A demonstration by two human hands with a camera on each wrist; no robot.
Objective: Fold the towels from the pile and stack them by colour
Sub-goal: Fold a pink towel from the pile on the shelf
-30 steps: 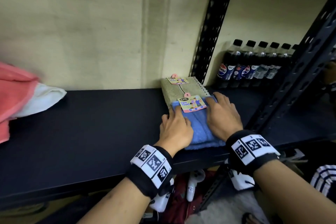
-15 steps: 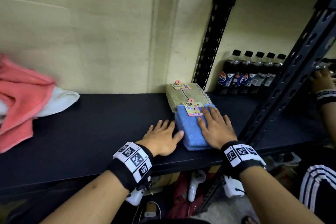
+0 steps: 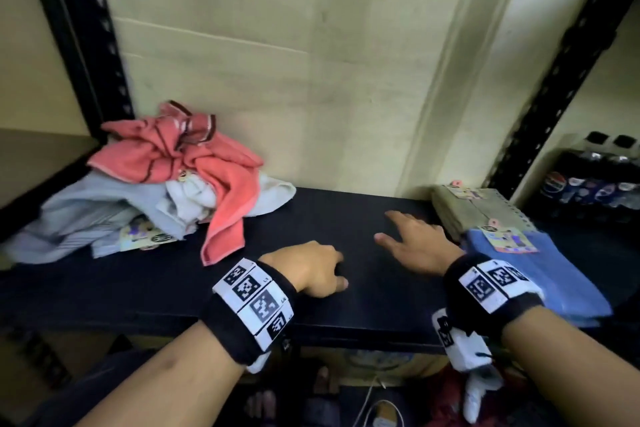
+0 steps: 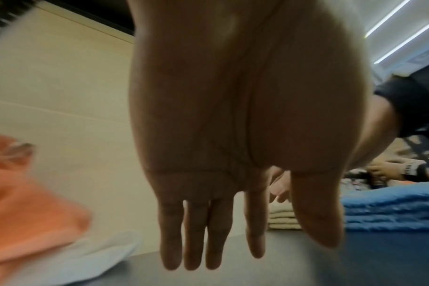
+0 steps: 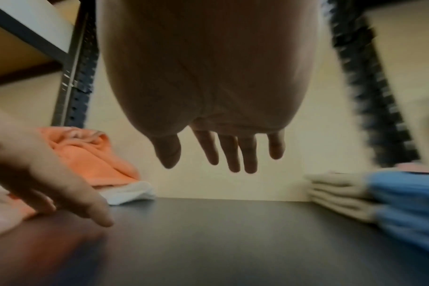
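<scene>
1. Between towels: the left hand [image 3: 306,269] and right hand [image 3: 414,246] hover empty over the black shelf [image 3: 346,218], fingers straight and loosely spread.
2. Next comes a reach left to the unfolded pile [image 3: 162,180], probably its coral towel [image 3: 221,163].
3. Folded blue stack [image 3: 554,274] and beige stack [image 3: 474,208] sit right; cream wall [image 3: 277,62] behind, bottles [image 3: 588,180] beyond.

We note a bare stretch of the dark shelf [image 3: 363,218] between the towel pile [image 3: 166,180] at left and the folded blue stack [image 3: 540,274] and beige stack [image 3: 474,208] at right. Both hands sit in that gap. The wall [image 3: 294,80] closes the back. Black uprights [image 3: 79,38] bound both ends; bottles [image 3: 595,180] stand beyond the right one.
</scene>
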